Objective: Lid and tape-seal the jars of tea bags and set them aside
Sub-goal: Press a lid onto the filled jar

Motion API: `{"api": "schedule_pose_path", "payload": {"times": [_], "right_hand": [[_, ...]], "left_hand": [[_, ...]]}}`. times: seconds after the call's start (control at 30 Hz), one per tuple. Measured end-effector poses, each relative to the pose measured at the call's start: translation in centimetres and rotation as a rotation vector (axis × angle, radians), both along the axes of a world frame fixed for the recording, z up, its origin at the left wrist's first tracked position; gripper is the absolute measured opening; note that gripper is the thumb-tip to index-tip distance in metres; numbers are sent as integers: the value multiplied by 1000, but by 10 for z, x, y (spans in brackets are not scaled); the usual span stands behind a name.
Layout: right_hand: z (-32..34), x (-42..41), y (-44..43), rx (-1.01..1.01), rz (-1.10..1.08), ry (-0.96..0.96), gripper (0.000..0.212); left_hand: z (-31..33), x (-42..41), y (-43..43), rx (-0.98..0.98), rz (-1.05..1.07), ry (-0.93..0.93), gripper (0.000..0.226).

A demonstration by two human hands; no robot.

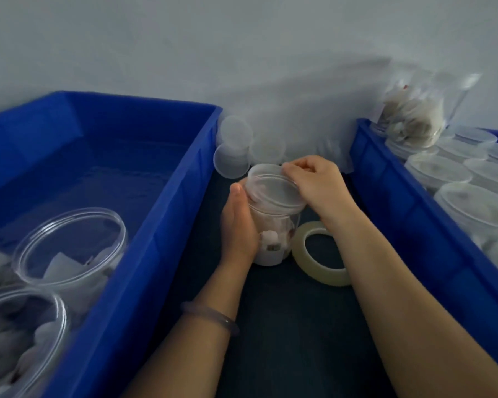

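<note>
1. Clear plastic jar (282, 222) with tea bags (270, 239) in the bottom stands upright on the dark bench (285, 326), pretty much dead centre of the view, in the gap between two blue crates
2. Left hand (237, 225) is wrapped round the jar's side at its 9 o'clock, thumb pointing up along the wall to the lid's edge, so that grip is closed on the jar. There's a pale bracelet (210, 317) on that wrist
3. Right hand (316, 182) comes in from 3 o'clock and sits over the lid (273, 188), fingers curled down at the far rim, grip pinching the lid's edge. The lid is on the jar's mouth, but it's a bit blurry, so I can't tell if it's seated all the way
4. Tape roll (319, 254), clear-ish, lies flat on the bench at about 4 o'clock from the jar, right next to its base and partly under the right forearm
5. A few spare lids (233, 145) lean loosely by the wall (242, 38) at 11 to 12 o'clock of the jar, right at the left crate's far corner
6. Left crate (144, 225) at 9 o'clock holds open-topped jars (69, 242) with tea bags in them, down at its near end
7. Right crate (385, 173) at 3 o'clock is packed with lidded jars (472, 208), and a clear bag (414, 116) stuffed with more tea bags sits on top of them at its far end, around 1 o'clock from the jar in hand
</note>
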State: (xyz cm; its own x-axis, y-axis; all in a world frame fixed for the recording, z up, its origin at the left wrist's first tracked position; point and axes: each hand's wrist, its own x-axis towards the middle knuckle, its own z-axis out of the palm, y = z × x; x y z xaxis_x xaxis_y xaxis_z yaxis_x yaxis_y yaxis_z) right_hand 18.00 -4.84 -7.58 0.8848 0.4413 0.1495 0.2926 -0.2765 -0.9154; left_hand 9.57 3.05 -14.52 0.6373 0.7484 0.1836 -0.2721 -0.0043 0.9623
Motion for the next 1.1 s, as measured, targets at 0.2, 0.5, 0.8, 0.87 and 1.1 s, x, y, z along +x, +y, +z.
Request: {"api": "schedule_pose_path", "payload": {"times": [0.2, 0.5, 0.8, 0.87, 1.1], "right_hand": [[2, -32, -8, 54, 282, -250, 16], [-2, -29, -16, -220, 388, -594, 44], [-9, -57, -3, -352, 56, -661, 49], [-7, -68, 0, -551, 9, -706, 65], [20, -50, -29, -684, 279, -532, 63]], "left_hand": [[-4, -5, -2, 2, -51, -6, 73], [-6, -3, -3, 51, -28, -92, 63], [-6, -4, -9, 51, 91, -43, 49], [-5, -3, -10, 136, 123, 33, 28], [-8, 1, -4, 24, 119, 5, 60]]}}
